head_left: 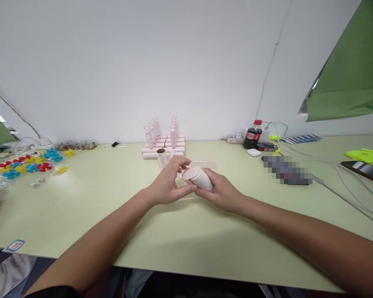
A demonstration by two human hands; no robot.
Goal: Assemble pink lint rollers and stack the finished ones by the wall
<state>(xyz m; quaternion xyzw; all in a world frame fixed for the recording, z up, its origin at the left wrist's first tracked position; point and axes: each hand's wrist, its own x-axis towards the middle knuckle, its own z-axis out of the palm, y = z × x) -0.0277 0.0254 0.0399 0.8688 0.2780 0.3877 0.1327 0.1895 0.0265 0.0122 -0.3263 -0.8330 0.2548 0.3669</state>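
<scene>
A white and pale pink cylinder is tilted above the table, its round pink end turned toward the left. My right hand is wrapped around its body. At the pink end, my left hand has its thumb on the lower edge and its fingers curled over the top, around the end piece. Just behind my left hand stands an open-ended pink tube with a dark inside. Farther back, several pink tubes with heart-shaped loops stand upright by stacked lying pink rolls.
Red, blue and yellow flower-shaped pieces lie on the pale green table at the left. At the right are a cola bottle, a white case, cables, a blurred dark object and a phone.
</scene>
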